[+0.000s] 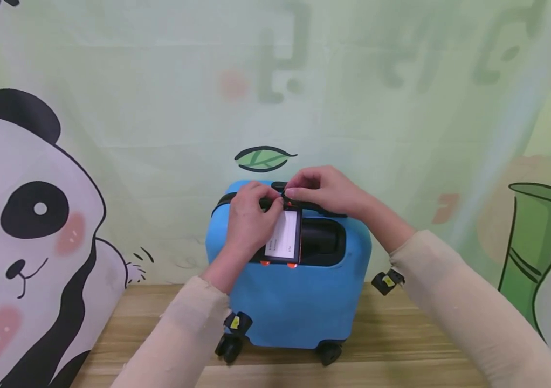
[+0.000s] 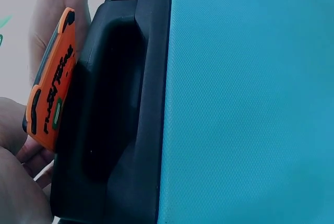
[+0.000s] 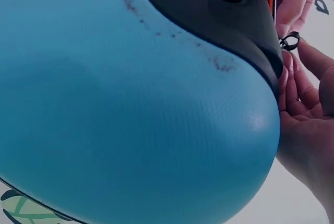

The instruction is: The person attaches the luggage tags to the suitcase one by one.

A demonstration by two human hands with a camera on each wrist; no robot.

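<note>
A luggage tag (image 1: 285, 234) with a white card and orange corners lies against the top front of a blue suitcase (image 1: 295, 307). Its orange back with black handwriting shows in the left wrist view. My left hand (image 1: 251, 221) pinches at the tag's top end between thumb and finger. Opposite it, my right hand (image 1: 326, 188) has thumb and fingertips on a small black loop (image 3: 296, 35), fingertips of both hands close together. Beside the tag is the suitcase's recessed black handle (image 2: 104, 98). Fingers partly hide the attachment.
The suitcase stands upright on small black wheels (image 1: 329, 353) on a wooden surface (image 1: 401, 345). Close behind hangs a green backdrop (image 1: 159, 108) printed with pandas, a leaf and bamboo. Small black devices (image 1: 388, 281) are strapped at both sleeve cuffs.
</note>
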